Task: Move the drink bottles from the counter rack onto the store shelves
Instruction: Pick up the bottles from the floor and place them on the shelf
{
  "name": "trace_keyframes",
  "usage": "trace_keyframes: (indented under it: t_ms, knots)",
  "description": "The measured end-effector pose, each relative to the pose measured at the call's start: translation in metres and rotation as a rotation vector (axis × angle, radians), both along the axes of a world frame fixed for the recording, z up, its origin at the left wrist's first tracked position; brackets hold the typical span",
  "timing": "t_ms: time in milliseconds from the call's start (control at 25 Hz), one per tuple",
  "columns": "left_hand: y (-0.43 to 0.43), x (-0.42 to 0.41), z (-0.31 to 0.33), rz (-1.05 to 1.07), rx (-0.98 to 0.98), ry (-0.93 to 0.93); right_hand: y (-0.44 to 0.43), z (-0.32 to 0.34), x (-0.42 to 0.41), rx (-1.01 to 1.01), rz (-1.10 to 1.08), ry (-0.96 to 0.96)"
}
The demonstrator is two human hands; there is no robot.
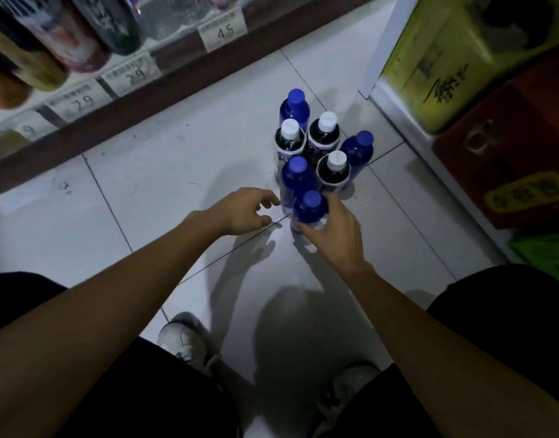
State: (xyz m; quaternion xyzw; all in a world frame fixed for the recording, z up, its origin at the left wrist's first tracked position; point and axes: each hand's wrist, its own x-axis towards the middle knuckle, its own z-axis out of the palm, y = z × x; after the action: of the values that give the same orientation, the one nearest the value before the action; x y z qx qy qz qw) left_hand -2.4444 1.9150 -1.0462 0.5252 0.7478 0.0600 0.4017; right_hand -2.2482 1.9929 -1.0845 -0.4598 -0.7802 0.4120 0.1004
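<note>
Several drink bottles stand in a tight cluster on the white tiled floor (pixel 164 184): some blue with blue caps, some dark with white caps. My right hand (pixel 333 235) grips the nearest blue bottle (pixel 309 208) around its body, thumb on its left side. Just behind it stands another blue bottle (pixel 295 177). My left hand (pixel 245 211) hovers just left of these two, fingers loosely curled and holding nothing. A white-capped dark bottle (pixel 333 169) stands to the right behind my right hand.
A store shelf (pixel 177 80) with price tags and stocked bottles runs along the upper left. Yellow-green and red cartons (pixel 505 147) are stacked at the right. My two white shoes (pixel 186 343) are on the floor below my arms.
</note>
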Motion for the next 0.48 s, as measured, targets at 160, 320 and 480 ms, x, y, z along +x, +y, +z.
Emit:
trace_keyframes:
  t_ms: [160,320,480]
  knots:
    - [-0.011,0.006,0.009,0.042,-0.041,-0.013,0.003,0.014,0.008,-0.08,-0.032,0.056]
    - [-0.009,0.003,0.026,0.1,-0.052,-0.035,0.022,0.038,0.007,-0.154,0.005,0.114]
    - [-0.001,0.0,0.055,0.16,-0.059,-0.139,0.047,0.077,-0.008,-0.319,0.036,0.248]
